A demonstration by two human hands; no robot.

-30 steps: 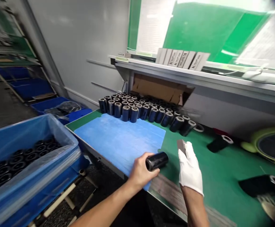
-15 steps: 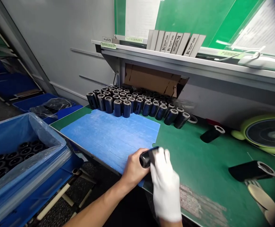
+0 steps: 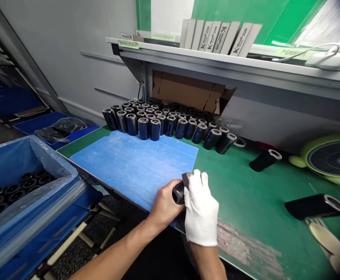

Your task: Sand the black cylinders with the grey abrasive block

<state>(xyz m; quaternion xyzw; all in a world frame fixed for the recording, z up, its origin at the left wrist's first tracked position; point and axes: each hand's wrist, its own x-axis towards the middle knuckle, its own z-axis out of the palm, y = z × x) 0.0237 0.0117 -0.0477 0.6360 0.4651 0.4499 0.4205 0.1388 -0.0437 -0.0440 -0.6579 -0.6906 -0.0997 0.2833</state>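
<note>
My bare left hand [image 3: 165, 203] is closed around a black metal cylinder [image 3: 178, 193], which lies tilted with its hollow end facing left. In a white glove, my right hand [image 3: 200, 212] grips a dark grey-brown sanding block [image 3: 185, 179] and presses it on the cylinder's upper side. Part of the cylinder is hidden behind the glove. Both hands are over the front edge of the green table, by the corner of a blue mat [image 3: 129, 159]. Rows of similar black cylinders [image 3: 155, 130] stand upright behind the mat.
More cylinders lie in a plastic-lined blue crate [image 3: 67, 177] at the left. Two loose cylinders [image 3: 316, 206] [image 3: 265, 160] lie on the right of the green table [image 3: 231, 182], near a green fan [image 3: 333, 157]. Grey blocks marked 220 [image 3: 216, 37] line the overhead shelf [image 3: 170, 53].
The sanding block has shifted slightly along the cylinder and shows more clearly above my right fingers. My left hand keeps its hold. The camera view has tilted down slightly.
</note>
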